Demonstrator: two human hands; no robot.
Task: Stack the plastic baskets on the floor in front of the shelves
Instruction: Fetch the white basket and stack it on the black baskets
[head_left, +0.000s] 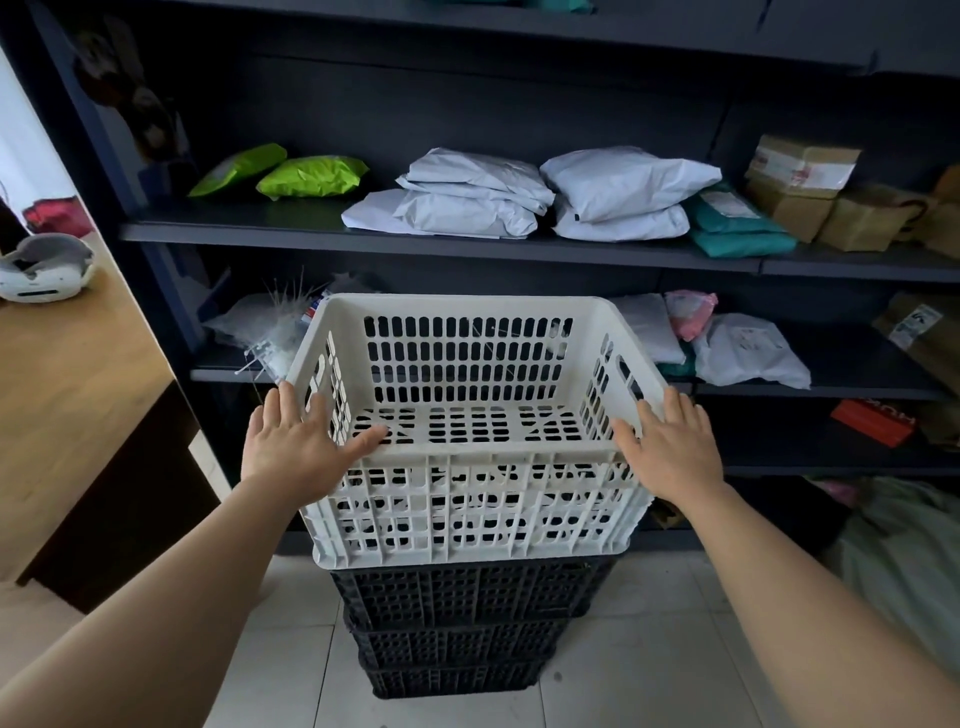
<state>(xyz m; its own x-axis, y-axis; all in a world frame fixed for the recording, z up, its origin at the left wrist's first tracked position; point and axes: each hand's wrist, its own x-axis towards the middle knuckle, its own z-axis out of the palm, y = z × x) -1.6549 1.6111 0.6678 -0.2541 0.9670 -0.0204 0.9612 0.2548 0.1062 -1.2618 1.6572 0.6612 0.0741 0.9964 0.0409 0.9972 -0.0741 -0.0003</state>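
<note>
A white slotted plastic basket (467, 499) sits on top of a stack of black plastic baskets (457, 634) on the tiled floor, in front of the dark shelves (395, 236). My left hand (296, 441) lies flat against the white basket's near left corner, fingers spread, thumb on the front rim. At the near right corner my right hand (670, 441) rests the same way, fingers apart. Neither hand curls around the rim. The white basket is empty.
The shelves hold white, green and teal mail bags and brown cardboard boxes (800, 182). A wooden counter (67, 395) with a white device stands at the left. A pale green bag (904, 566) lies on the floor at the right. Light floor tiles (649, 649) surround the stack.
</note>
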